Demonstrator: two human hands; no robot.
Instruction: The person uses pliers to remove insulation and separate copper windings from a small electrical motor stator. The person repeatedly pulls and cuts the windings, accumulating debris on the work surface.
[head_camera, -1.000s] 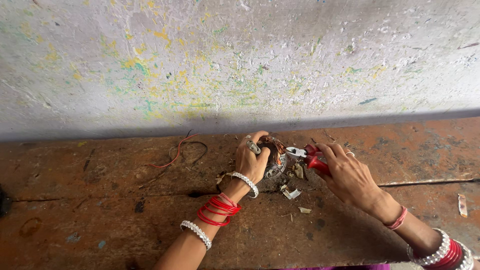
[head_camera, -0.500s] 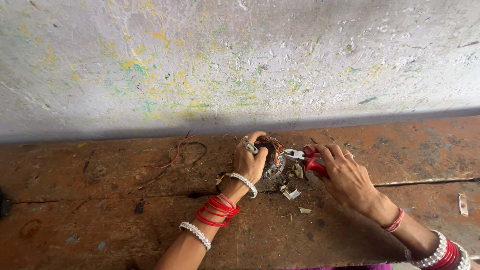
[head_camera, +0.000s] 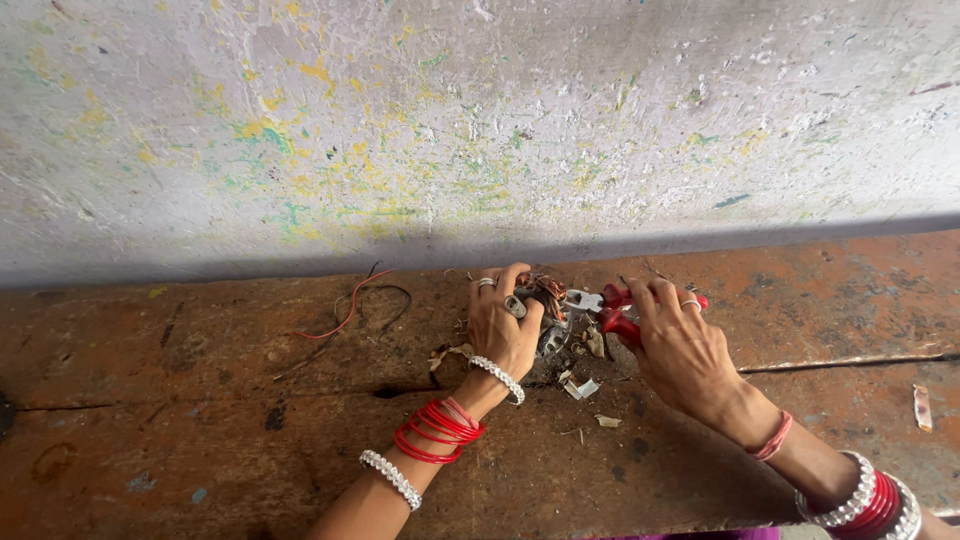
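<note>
Red and black wires (head_camera: 350, 305) lie left on the bench (head_camera: 200, 400). My left hand (head_camera: 503, 325) grips the copper-wound coil (head_camera: 548, 300) mid-bench. My right hand (head_camera: 680, 345) clasps red pliers (head_camera: 615, 305), lying crosswise, nose pointing left into the coil.

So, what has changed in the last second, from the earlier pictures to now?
Almost nothing. The left hand still grips the small part with copper windings, and the right hand still holds the red-handled pliers with their tip at that part. Both hands shifted only very slightly. The red and black wires, the scraps and the rusty bench stayed as they were.
</note>
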